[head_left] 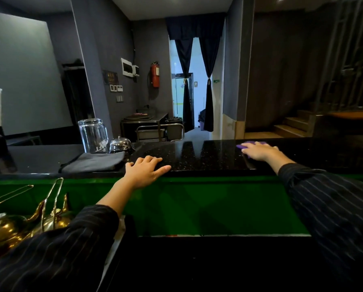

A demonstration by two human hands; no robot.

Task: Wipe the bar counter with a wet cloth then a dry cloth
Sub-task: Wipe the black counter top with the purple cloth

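Note:
The bar counter is a glossy black speckled slab running across the middle of the view. My right hand lies flat on a purple cloth at the counter's right part; only the cloth's far edge shows past the fingers. My left hand rests palm down on the counter's near edge, fingers spread, holding nothing. A folded grey cloth lies on the counter just left of that hand, not touched.
An upturned glass pitcher and a chrome service bell stand behind the grey cloth. Golden teapots with tall handles sit low at the left. A green panel drops below the counter edge.

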